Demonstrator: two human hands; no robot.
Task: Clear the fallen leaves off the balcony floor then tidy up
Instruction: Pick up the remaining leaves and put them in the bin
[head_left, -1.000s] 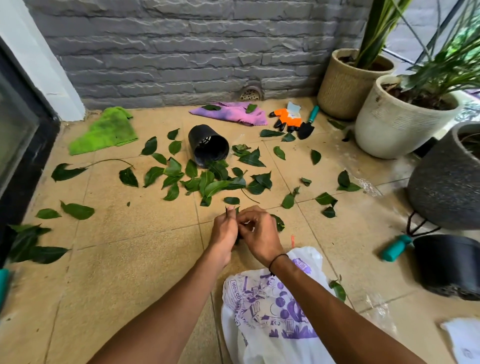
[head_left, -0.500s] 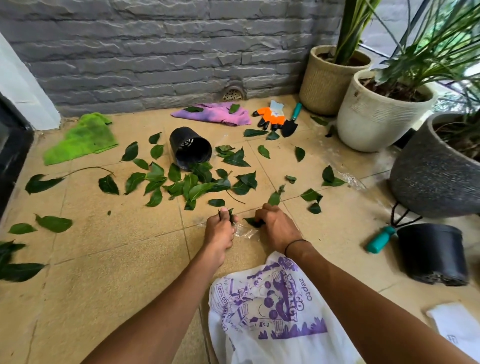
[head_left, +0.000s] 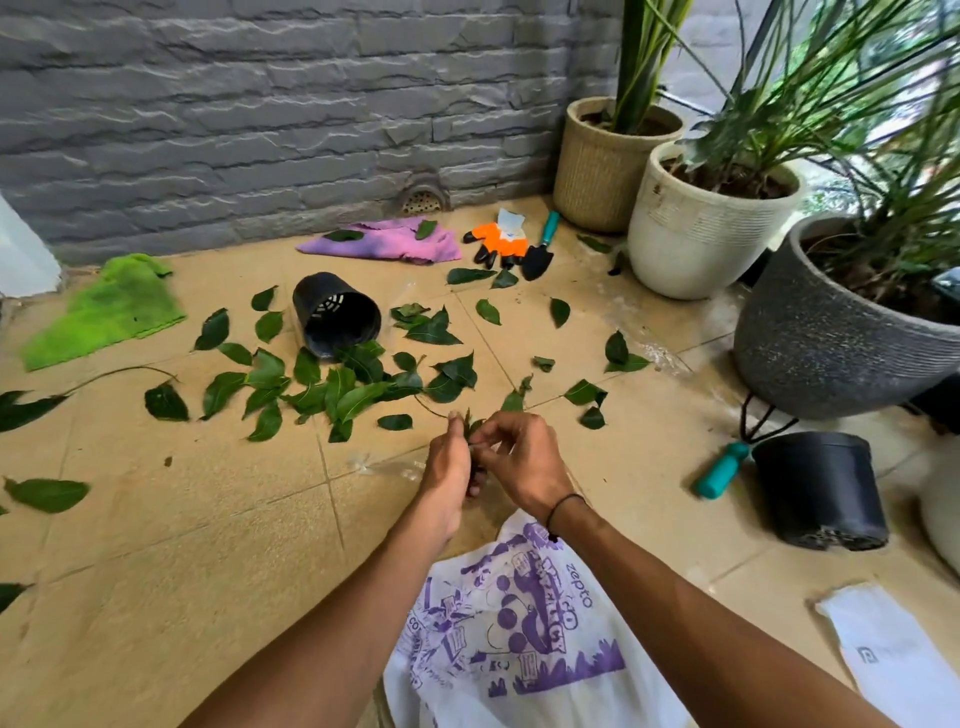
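Several green leaves lie scattered over the tan tiled floor, thickest in front of a tipped black pot. My left hand and my right hand are raised together just above the floor, both pinching a small bunch of leaves between them. A thin clear plastic bag lies on the tile under the hands; whether either hand also grips it is unclear. A white bag with purple print lies below my right wrist.
A green cloth and a pink cloth lie by the grey wall. Orange gloves and a trowel sit near three big planters. A black pot, a teal-handled tool and white paper are at right.
Both hands have come up off the floor and drawn close together, carrying the picked-up leaves. The camera has shifted slightly left and closer.
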